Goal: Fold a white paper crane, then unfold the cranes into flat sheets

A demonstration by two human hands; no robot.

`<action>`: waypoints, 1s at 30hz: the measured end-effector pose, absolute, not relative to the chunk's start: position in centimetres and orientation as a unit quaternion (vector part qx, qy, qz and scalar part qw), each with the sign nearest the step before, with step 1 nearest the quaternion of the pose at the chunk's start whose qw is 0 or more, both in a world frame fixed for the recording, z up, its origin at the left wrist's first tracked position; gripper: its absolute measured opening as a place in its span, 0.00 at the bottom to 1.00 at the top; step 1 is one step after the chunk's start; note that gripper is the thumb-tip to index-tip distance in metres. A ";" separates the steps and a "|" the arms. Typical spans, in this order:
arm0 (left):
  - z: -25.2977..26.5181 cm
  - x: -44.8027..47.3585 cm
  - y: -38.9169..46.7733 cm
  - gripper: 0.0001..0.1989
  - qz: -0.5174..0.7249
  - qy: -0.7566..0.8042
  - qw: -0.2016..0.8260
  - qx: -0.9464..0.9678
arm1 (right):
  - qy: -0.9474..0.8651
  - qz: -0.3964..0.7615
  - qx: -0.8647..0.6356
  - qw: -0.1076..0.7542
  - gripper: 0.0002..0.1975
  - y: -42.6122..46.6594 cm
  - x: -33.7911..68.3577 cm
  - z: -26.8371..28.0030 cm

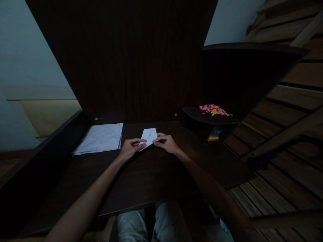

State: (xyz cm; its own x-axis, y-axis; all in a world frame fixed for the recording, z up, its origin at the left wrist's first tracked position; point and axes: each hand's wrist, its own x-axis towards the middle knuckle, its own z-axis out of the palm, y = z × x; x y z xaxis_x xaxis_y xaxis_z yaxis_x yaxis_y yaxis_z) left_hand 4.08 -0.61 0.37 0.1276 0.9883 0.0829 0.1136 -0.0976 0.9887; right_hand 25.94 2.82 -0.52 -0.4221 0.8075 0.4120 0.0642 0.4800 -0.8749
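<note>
Between my hands, over the dark desk point(141, 181), is a small folded piece of white paper point(149, 133) with a slanting dark line or slit near its middle. My left hand point(131, 146) pinches its lower left edge, thumb and fingers closed on it. At the lower right edge, my right hand point(166, 143) grips the paper with thumb and forefinger. To the left of my left hand lies a stack of white paper sheets point(101, 137), slightly wrinkled.
A rounded corner shelf point(191, 112) at the right bears a pile of small pink, red and yellow pieces point(214, 109). Under it stands a small yellow-and-blue item point(214, 136). A raised side panel point(50, 144) bounds the desk on the left; wooden slats point(290, 134) rise at the right.
</note>
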 end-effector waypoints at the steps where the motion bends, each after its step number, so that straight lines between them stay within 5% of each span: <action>1: 0.4 4.1 -0.6 0.23 0.457 0.473 0.476 0.583 | -0.733 0.413 -0.301 0.450 0.11 2.8 25.9 -0.5; 19: -0.2 4.9 -0.7 0.18 0.471 0.400 0.510 0.599 | -0.610 0.485 -0.336 0.528 0.22 3.0 24.9 -1.0; 26: 0.3 4.9 -1.0 0.18 0.447 0.399 0.516 0.612 | -0.574 0.549 -0.330 0.510 0.35 3.4 24.8 -1.6; 30: 0.4 4.8 -1.1 0.17 0.401 0.392 0.539 0.629 | -0.571 0.560 -0.346 0.490 0.33 3.3 24.8 -1.7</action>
State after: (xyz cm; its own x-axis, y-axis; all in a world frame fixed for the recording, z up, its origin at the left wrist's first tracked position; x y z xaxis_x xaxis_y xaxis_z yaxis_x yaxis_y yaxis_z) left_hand 4.78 -1.12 0.41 0.3711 0.9250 0.0815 0.0611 -0.1119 0.9918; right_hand 24.77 3.31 -1.71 -0.2796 0.9443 0.1733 -0.1537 0.1342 -0.9790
